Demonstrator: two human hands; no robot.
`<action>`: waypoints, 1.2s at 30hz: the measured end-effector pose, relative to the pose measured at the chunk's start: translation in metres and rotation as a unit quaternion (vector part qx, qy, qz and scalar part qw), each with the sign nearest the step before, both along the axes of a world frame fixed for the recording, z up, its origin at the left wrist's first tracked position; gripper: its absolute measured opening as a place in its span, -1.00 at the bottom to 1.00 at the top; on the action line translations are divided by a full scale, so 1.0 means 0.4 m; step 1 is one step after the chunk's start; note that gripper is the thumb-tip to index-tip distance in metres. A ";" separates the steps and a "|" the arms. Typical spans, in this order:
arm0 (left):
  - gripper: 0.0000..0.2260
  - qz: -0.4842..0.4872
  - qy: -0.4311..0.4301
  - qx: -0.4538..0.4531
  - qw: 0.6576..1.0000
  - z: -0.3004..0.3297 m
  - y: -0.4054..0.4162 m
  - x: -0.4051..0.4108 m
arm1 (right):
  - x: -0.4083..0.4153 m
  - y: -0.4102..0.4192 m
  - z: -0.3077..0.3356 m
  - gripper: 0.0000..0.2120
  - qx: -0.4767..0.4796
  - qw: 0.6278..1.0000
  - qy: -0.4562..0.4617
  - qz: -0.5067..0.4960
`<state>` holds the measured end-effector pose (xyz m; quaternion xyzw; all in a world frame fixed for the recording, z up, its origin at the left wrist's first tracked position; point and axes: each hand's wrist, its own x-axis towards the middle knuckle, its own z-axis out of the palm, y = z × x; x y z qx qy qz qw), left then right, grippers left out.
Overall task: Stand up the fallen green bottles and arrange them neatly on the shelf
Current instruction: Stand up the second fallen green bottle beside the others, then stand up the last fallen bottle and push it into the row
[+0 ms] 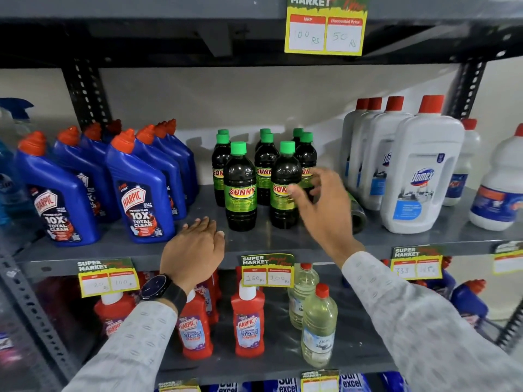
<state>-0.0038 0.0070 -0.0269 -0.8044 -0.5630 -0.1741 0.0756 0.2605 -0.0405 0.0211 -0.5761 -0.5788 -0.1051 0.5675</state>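
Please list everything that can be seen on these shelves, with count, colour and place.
Standing green-capped dark plastic bottles: eight, middle shelf centre.
Fallen dark bottle: one, lying behind right hand.
Blue angled-neck plastic bottles: several, orange caps, middle shelf left.
White red-capped plastic jugs: several, middle shelf right.
Red plastic cleaner bottles: several, lower shelf.
Clear red-capped plastic bottles: two, lower shelf.
Yellow paper price tags: several, shelf edges.
Left hand: open, at shelf edge, black watch.
Right hand: open, beside bottles.

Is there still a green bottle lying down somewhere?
Yes, one fallen bottle lies on the middle shelf, right of the standing green bottles, beside the white Domex jug and partly hidden behind the right hand.
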 end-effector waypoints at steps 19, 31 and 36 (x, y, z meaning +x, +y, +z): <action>-0.48 -0.003 -0.001 0.007 1.000 0.003 -0.010 0.002 | 0.215 0.074 0.087 -0.21 -0.457 0.881 0.064 -0.106; -0.37 0.001 0.005 0.009 1.000 -0.006 -0.003 0.000 | 0.152 0.037 0.140 -0.23 -0.065 0.966 0.237 0.076; -0.47 -0.001 -0.006 0.001 1.000 -0.006 0.005 -0.003 | 0.122 0.044 0.071 -0.18 -0.034 0.981 0.189 0.013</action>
